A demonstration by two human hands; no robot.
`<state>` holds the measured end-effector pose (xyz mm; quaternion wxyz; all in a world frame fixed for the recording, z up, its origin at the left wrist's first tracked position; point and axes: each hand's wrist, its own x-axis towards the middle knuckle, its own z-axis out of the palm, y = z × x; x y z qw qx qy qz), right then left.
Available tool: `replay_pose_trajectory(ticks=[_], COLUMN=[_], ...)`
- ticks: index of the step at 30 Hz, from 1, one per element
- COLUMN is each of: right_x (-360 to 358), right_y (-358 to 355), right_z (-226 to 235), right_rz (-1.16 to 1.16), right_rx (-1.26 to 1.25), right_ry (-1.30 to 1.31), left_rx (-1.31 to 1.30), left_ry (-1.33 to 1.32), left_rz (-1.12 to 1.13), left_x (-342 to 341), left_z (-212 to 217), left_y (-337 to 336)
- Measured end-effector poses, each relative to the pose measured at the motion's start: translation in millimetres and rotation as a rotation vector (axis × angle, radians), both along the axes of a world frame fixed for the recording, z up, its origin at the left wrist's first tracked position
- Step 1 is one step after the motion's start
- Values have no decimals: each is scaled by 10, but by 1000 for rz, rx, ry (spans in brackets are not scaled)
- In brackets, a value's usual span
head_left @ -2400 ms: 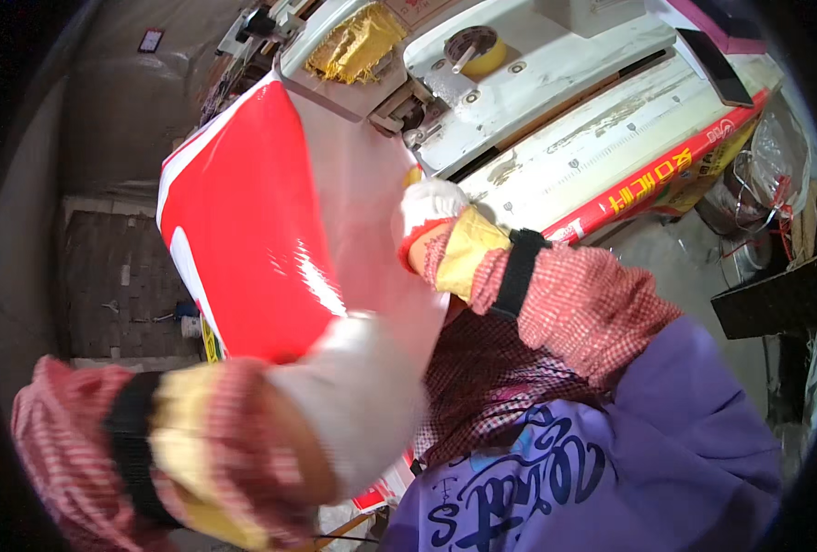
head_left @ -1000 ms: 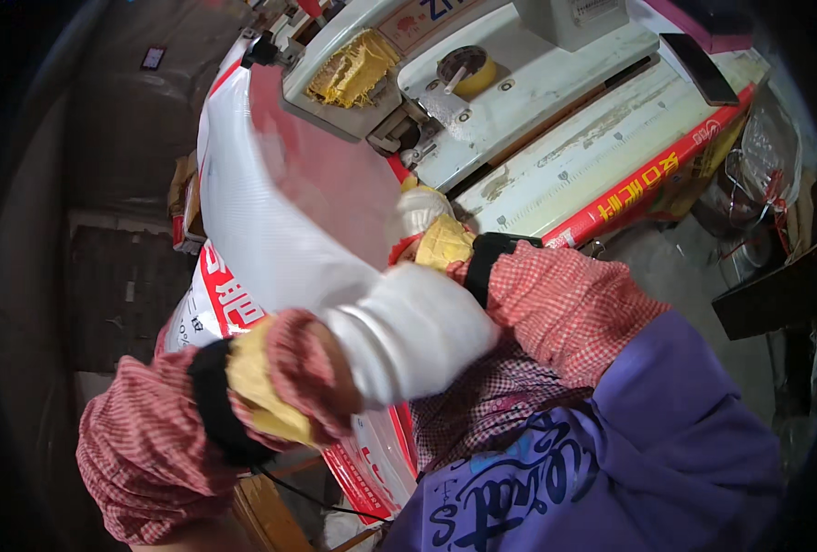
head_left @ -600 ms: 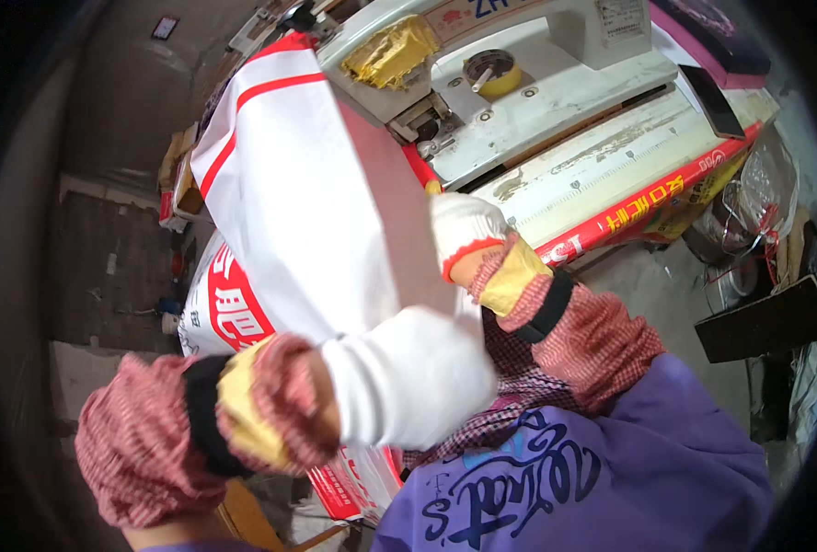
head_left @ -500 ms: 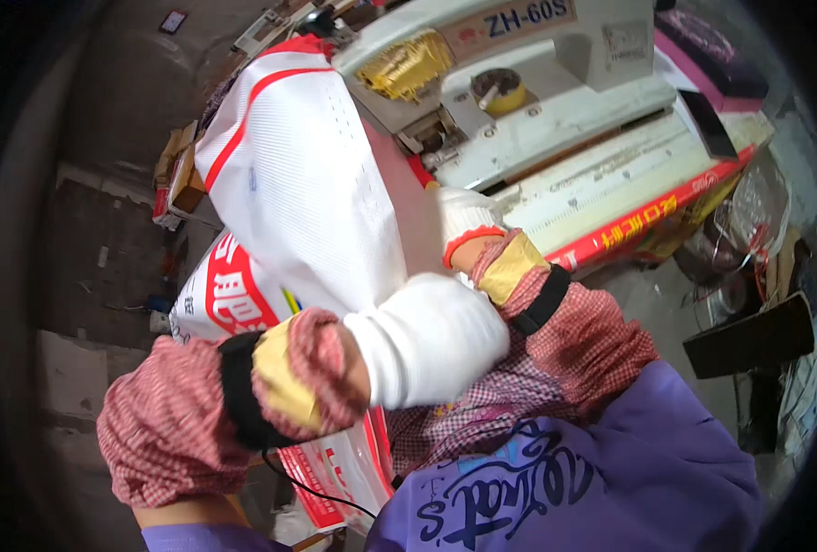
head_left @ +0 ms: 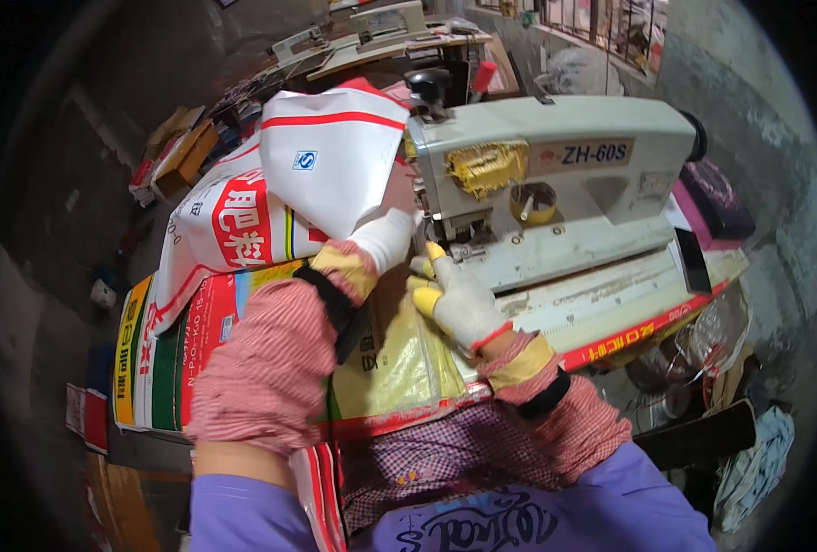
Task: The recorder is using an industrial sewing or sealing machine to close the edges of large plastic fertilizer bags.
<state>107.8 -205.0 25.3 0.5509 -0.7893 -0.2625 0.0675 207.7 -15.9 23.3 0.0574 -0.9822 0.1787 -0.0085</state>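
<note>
My left hand (head_left: 385,239), in a white knit glove, lies against the white and red woven sack (head_left: 326,179) just left of the sewing machine (head_left: 565,193). Its fingers are mostly hidden and blurred, so their grip cannot be made out. The sack's upper part stands in a raised fold beside the machine head, and the rest slopes down to the left. Right of it, my right hand (head_left: 454,299), gloved in white with yellow fingertips, is open below the needle area. Its fingers are apart over the work surface, with nothing visible between them.
Under the sack lie printed sacks (head_left: 215,322) in green, red and yellow. A dark phone (head_left: 692,262) and a purple box (head_left: 717,207) are at the machine's right end. Cardboard boxes (head_left: 188,166) stand far left; another machine (head_left: 390,23) is at the back.
My left hand has moved from in front of my body up to the machine's left side. The sack's raised fold has shifted. My right hand's fingers now show. The view has tilted up.
</note>
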Motion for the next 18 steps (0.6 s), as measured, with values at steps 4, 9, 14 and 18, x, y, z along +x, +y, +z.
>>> replay_pose_trajectory(ticks=[4,9,14,18], right_x=[2,110,-875,-1711], right_y=[114,614,1415,1473], right_z=[50,159,542,506], right_rz=[-154,-30,410,994], right_rx=[-406,-752,-539,75], right_ry=[-521,-726,-364,-290], left_rx=[-95,418,-182,-403], left_ry=[401,-251,-995,-1257], left_rz=[239,-193,43,646], left_x=[-1385,-2721,-3437,-4060], left_z=[1254,2150,2331,1470], left_y=[-408,51,731,1446])
